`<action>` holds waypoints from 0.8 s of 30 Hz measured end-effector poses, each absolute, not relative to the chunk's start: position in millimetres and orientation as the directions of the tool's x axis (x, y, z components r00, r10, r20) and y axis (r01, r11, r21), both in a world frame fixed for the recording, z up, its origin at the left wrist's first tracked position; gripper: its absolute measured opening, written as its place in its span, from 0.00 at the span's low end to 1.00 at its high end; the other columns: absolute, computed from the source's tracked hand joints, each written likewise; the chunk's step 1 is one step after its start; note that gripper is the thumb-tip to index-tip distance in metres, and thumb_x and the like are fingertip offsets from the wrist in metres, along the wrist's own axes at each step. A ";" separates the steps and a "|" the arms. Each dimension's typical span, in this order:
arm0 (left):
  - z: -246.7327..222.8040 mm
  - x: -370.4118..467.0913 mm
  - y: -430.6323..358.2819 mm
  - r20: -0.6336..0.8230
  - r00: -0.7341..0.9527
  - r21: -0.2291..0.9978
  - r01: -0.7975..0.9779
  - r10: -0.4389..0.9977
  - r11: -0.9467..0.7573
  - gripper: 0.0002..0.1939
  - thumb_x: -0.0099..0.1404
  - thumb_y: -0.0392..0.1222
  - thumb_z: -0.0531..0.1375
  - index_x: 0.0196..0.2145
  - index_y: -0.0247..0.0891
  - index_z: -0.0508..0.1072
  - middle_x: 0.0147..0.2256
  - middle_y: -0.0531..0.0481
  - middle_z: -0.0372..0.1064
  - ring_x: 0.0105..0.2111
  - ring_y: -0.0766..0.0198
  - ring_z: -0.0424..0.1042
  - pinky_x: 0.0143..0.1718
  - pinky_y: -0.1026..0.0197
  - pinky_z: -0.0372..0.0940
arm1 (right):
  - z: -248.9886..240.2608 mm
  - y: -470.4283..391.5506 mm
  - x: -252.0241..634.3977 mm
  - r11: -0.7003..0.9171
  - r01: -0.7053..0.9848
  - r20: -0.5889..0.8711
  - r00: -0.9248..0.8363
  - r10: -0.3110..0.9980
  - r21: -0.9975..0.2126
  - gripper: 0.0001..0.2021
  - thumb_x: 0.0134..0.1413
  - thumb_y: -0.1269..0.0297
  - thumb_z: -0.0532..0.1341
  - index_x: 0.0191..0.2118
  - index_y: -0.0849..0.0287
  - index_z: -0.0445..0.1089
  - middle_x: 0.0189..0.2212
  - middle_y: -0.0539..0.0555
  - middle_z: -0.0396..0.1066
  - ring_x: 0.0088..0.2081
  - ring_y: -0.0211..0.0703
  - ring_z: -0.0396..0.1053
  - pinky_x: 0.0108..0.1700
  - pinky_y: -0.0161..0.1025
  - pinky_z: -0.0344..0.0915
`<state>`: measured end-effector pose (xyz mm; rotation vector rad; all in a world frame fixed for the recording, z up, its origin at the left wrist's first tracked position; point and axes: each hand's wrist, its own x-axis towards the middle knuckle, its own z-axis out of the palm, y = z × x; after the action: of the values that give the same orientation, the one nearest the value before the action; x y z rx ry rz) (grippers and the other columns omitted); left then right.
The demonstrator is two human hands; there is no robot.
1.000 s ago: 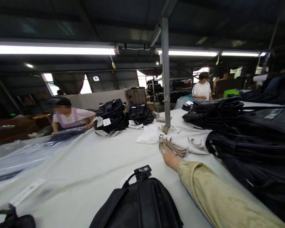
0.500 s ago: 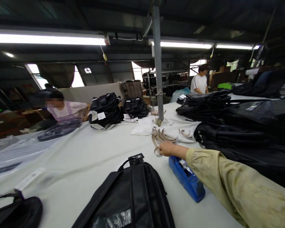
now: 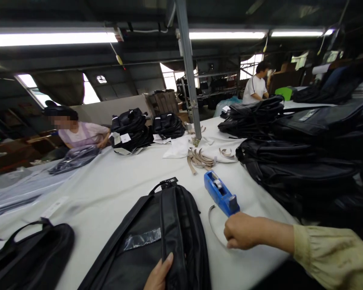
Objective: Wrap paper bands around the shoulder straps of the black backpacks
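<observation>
A black backpack (image 3: 139,217) lies on the white-covered table in front of me, with its straps facing up and a clear plastic patch on it. My left hand (image 3: 159,274) is at the lower edge of the view, gripping the backpack's shoulder strap (image 3: 170,225) with the thumb on top; the other fingers are mostly hidden. To the right of the backpack, my right hand (image 3: 243,231) is closed on one end of a thin beige strip (image 3: 211,223), which curves away over the table. Just beyond that hand stands a blue tape dispenser (image 3: 219,191).
More beige strips (image 3: 199,158) lie near a metal post (image 3: 190,80). Black backpacks (image 3: 305,173) are piled at the right, and another pile (image 3: 130,129) stands at the back. A second bag (image 3: 33,249) lies at left. Two co-workers (image 3: 81,133) are across the table.
My right hand has drawn back from the pile of strips towards me, bringing one strip along. My left hand has come into view on the backpack strap. The view has shifted.
</observation>
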<state>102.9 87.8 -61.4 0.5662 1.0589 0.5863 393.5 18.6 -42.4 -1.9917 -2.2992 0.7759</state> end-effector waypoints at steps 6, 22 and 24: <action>-77.2 100.7 87.9 -0.614 0.338 0.691 -0.206 0.714 0.692 0.18 0.53 0.43 0.69 0.40 0.32 0.76 0.28 0.43 0.79 0.35 0.47 0.79 0.40 0.50 0.73 | -71.0 56.5 372.9 -0.217 0.915 -0.195 0.157 0.968 -0.339 0.20 0.51 0.50 0.60 0.41 0.60 0.76 0.40 0.68 0.76 0.45 0.62 0.73 0.45 0.49 0.66; -82.5 100.0 86.9 -0.497 0.346 0.764 -0.259 0.795 0.591 0.13 0.58 0.43 0.65 0.34 0.28 0.77 0.24 0.40 0.77 0.25 0.53 0.76 0.32 0.56 0.70 | -125.7 32.6 359.4 -0.179 0.298 -0.184 0.012 0.983 -0.937 0.07 0.41 0.72 0.52 0.23 0.56 0.51 0.37 0.55 0.73 0.21 0.39 0.71 0.17 0.33 0.58; -64.6 102.4 82.1 -0.579 0.357 0.677 -0.290 0.733 0.677 0.10 0.58 0.41 0.65 0.34 0.29 0.77 0.24 0.41 0.77 0.27 0.52 0.77 0.33 0.54 0.72 | -105.6 20.5 358.2 -0.143 0.197 -0.158 -0.067 0.985 -0.970 0.07 0.40 0.72 0.53 0.22 0.57 0.51 0.30 0.52 0.72 0.18 0.34 0.67 0.17 0.31 0.58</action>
<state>102.4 82.1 -64.6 0.5124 1.0015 0.6984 358.2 20.5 -105.6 -1.4271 -1.3385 1.2872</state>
